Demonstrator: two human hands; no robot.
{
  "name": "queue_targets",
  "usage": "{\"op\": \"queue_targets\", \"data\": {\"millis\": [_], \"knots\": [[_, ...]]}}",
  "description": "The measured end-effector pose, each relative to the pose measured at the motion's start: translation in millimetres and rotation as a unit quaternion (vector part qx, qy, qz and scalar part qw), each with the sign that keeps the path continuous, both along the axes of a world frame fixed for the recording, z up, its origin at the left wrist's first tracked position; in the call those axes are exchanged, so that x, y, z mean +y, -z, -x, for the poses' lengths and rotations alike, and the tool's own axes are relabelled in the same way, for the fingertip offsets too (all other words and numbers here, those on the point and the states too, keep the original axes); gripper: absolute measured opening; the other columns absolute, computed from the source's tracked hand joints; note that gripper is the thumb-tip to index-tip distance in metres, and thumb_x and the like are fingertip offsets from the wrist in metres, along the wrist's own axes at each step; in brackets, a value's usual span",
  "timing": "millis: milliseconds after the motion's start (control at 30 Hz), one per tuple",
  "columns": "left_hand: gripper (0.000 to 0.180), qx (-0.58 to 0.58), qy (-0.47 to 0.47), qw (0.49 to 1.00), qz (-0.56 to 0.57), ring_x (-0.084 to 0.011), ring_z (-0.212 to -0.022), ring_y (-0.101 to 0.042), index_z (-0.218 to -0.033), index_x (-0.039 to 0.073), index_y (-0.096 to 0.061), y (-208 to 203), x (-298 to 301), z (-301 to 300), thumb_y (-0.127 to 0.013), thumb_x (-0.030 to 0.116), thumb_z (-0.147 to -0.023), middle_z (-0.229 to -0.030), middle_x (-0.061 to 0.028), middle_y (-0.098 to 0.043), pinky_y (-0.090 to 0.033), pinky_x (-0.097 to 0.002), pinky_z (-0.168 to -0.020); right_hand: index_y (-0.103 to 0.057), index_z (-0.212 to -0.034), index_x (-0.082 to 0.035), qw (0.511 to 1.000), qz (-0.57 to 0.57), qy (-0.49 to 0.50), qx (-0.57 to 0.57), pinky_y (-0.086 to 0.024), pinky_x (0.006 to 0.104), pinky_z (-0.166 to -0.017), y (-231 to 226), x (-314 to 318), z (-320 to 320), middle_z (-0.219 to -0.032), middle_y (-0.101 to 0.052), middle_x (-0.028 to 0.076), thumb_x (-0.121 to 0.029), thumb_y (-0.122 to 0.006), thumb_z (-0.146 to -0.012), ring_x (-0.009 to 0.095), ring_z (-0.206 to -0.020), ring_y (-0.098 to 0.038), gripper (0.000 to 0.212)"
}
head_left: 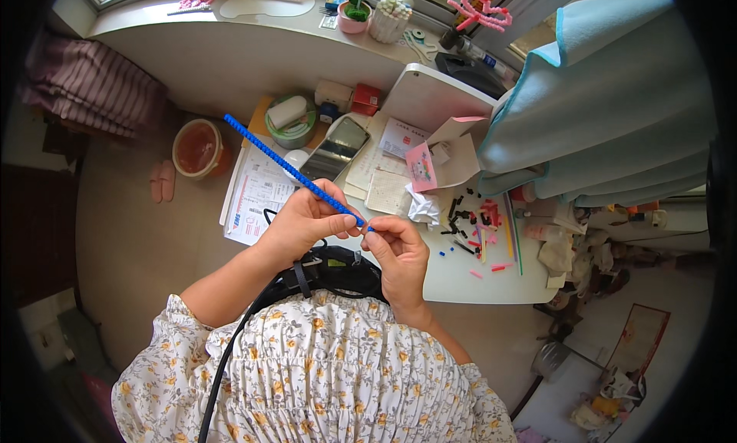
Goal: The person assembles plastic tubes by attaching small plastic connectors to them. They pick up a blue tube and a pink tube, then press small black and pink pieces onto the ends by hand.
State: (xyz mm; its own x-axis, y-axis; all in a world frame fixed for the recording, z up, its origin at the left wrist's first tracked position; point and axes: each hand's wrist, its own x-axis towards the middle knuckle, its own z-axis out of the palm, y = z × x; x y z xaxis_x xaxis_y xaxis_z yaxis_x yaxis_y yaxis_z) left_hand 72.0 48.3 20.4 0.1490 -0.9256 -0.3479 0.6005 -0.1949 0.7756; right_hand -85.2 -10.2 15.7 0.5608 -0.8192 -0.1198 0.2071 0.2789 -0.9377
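In the head view, we see the left hand pinching the blue rod near its lower end, raised before the torso, apparently to steady that tip for the right hand, its fingertips drawn together there. Fingers hide the joint, so we cannot tell what the right hand grips.

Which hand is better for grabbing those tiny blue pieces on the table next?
Probably the right hand: it's nearer the tiny blue pieces on the white table, while the left hand holds the bumpy blue rod.
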Motion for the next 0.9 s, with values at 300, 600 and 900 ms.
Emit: {"op": "queue_targets", "data": {"millis": [300, 600, 900], "knots": [[0.031, -0.011, -0.007, 1.0, -0.004, -0.0148, -0.079, -0.061, -0.09, 0.006, -0.043, -1, -1, -3, -0.068, 0.001, -0.072, -0.085, -0.0099, -0.062, -0.049, -0.0252, -0.07, -0.056, -0.096, 0.002, 0.998, -0.059, -0.013, -0.01, -0.047, 0.0209, -0.069, -1, 1, -2, -0.089, -0.057, 0.005, -0.001, -0.057, -0.083, 0.009, -0.074, -0.056, 0.013], [0.026, -0.045, 0.001, 0.999, -0.024, -0.0154, -0.079, -0.061, -0.089, 0.005, -0.048, -4, -5, -3, -0.068, 0.001, -0.072, -0.084, -0.0098, -0.062, -0.049, -0.0263, -0.071, -0.055, -0.096, 0.0, 0.998, -0.058, -0.027, 0.016, -0.048, 0.0213, -0.066, -8, -14, 8, -0.088, -0.06, 0.008, -0.002, -0.058, -0.083, 0.01, -0.074, -0.057, 0.014], [0.024, -0.007, -0.018, 1.0, 0.01, -0.0159, -0.081, -0.06, -0.087, 0.004, -0.048, 4, -6, -1, -0.067, -0.001, -0.073, -0.086, -0.0104, -0.062, -0.048, -0.0265, -0.073, -0.055, -0.096, 0.002, 0.994, -0.101, -0.016, -0.048, -0.048, 0.0235, -0.068, 1, -6, 0, -0.087, -0.06, 0.008, -0.003, -0.058, -0.083, 0.011, -0.074, -0.057, 0.015]]}}
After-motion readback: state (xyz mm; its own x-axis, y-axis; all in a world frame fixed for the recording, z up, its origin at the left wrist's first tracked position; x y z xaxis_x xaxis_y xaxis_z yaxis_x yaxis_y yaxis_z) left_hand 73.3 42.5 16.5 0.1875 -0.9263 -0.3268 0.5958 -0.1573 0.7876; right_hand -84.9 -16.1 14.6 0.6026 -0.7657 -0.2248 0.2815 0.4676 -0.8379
